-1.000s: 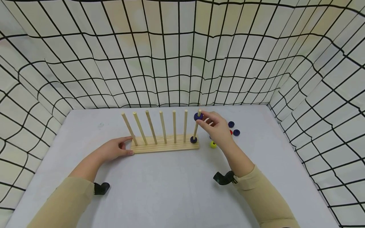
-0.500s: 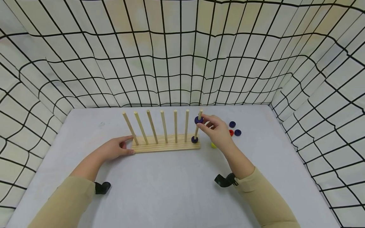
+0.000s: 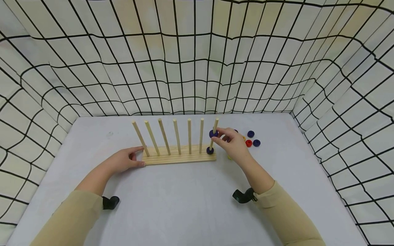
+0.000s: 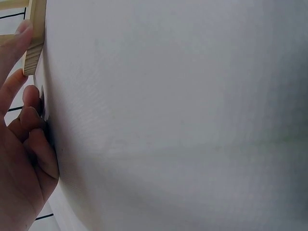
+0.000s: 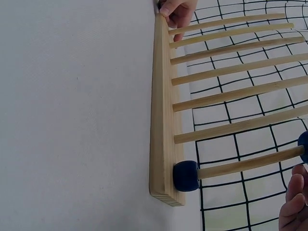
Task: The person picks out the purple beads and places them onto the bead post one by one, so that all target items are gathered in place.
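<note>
A wooden peg board (image 3: 178,160) with a row of upright pegs stands on the white table. My left hand (image 3: 124,160) holds its left end between thumb and fingers; the left wrist view shows the board's end (image 4: 34,55) there. My right hand (image 3: 235,146) pinches a dark blue bead (image 3: 211,134), which is threaded on the rightmost peg below its tip. Another dark blue bead (image 3: 210,151) sits at the foot of that same peg, seen closely in the right wrist view as a rounded blue bead (image 5: 186,176). The other pegs carry no beads.
Right of the board lie loose beads: a red bead (image 3: 248,143), blue beads (image 3: 257,143) and yellow ones partly hidden behind the right hand. Black-gridded white walls (image 3: 184,75) rise at the table's back and sides.
My right hand has lowered the blue bead a little down the rightmost peg. More of the loose beads show beside it. The left hand stays on the board's end.
</note>
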The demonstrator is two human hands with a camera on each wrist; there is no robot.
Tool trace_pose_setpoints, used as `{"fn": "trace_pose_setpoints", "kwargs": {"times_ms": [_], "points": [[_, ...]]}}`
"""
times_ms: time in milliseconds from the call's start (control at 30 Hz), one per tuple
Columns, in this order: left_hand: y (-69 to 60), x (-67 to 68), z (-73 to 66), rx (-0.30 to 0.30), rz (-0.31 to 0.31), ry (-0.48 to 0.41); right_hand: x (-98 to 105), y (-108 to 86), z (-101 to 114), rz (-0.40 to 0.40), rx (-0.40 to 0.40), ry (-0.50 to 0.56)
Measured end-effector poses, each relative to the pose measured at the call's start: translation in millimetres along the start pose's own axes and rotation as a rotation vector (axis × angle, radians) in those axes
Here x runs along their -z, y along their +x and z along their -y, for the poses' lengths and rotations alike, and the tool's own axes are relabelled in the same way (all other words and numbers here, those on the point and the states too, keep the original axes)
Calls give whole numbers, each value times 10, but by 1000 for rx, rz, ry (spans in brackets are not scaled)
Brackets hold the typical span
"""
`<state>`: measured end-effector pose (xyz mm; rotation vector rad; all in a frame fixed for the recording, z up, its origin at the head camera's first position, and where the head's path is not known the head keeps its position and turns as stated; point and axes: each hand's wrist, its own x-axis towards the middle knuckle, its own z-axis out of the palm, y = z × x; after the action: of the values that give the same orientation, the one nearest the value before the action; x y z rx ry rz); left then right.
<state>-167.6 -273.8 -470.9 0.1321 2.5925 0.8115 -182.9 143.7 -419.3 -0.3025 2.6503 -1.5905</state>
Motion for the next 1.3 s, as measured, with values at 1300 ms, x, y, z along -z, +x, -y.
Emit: {"fn": "trace_pose_setpoints", "kwargs": {"times_ms": [1300], "points": [[28,-5,40,-12,4,1,-138,35,-264,110,-88,-267]]}}
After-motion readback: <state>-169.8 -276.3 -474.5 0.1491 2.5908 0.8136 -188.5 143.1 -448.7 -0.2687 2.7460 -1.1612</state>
